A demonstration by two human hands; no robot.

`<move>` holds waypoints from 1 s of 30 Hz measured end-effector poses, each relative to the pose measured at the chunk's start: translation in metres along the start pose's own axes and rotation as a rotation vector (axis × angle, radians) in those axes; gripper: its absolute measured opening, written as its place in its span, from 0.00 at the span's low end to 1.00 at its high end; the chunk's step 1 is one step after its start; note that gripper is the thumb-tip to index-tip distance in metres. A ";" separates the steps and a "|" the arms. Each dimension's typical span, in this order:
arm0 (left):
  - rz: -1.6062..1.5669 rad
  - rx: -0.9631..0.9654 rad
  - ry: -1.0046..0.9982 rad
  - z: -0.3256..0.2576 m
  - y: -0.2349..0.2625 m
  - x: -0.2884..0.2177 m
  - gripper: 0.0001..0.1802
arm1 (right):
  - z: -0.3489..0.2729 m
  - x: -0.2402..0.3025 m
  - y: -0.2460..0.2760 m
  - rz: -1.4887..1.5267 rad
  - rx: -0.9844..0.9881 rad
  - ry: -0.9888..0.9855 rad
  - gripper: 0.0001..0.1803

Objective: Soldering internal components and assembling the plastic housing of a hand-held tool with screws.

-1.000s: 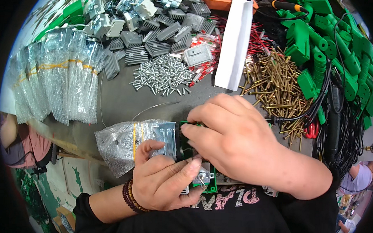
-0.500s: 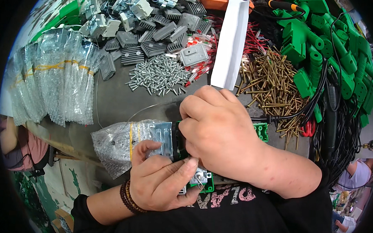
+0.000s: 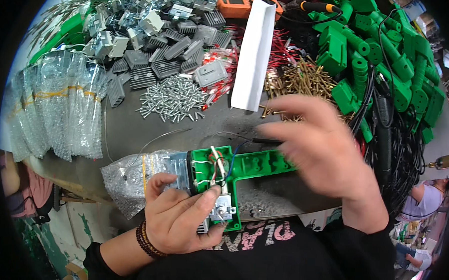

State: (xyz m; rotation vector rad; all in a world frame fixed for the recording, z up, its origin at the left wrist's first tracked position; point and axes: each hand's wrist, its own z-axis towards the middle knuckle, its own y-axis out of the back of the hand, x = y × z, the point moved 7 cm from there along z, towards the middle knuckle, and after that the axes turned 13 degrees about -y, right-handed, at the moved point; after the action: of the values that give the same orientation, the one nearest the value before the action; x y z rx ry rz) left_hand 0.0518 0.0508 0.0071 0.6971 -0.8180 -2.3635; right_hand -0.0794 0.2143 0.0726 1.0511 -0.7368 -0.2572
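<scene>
Head view: bare tabletop [image 3: 277,191] flanks green housing [image 3: 258,163] near table edge [image 3: 301,213].

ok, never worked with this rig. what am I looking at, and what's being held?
There's no robot: these are a person's two bare hands. Every picture comes from one wide fisheye camera on their head, looking down, so straight edges bend. The left hand grips an open green housing with wires and a metal part inside. The right hand is raised and motion-blurred; I see nothing in it. Beyond, on the grey table, lie silver screws, finned blocks, brass-coloured screws and more green housings.
</scene>
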 end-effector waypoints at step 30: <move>0.041 0.077 -0.016 0.006 -0.010 -0.003 0.39 | -0.067 -0.045 0.016 -0.149 -0.149 -0.040 0.16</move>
State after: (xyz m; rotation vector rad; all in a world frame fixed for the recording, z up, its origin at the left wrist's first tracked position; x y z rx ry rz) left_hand 0.0468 0.0621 0.0054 0.6872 -0.9250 -2.3145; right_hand -0.0705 0.2925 0.0478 0.9625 -0.6657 -0.4554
